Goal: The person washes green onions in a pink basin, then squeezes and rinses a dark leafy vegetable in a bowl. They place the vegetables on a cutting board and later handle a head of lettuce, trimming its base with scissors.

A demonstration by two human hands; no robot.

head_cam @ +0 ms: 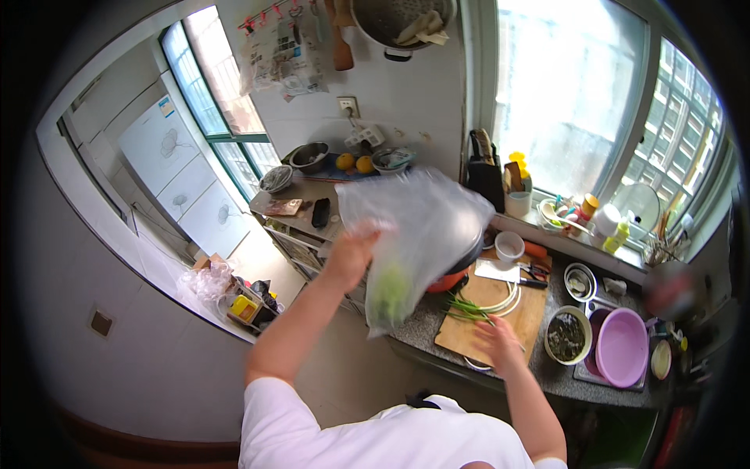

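Note:
My left hand (350, 261) grips the gathered top of a clear plastic bag (433, 217), lifted off the counter and blurred. A green leafy vegetable (391, 287) shows through the bag's lower part. My right hand (499, 345) is over the near part of a wooden cutting board (454, 340), its fingers apart. Just beyond its fingertips lie scallions (466, 309), their white stalks curving across the board; whether the fingers touch them I cannot tell. A cleaver (498, 270) with a black handle rests at the board's far end, beside red-handled scissors (534, 271).
Partly behind the bag stands a red-based appliance (448, 282). Right of the board are a bowl of dark soaking food (566, 336) and a pink basin (624, 347) over the sink. A knife block (485, 179) stands by the window; a phone (283, 207) lies on the left cabinet.

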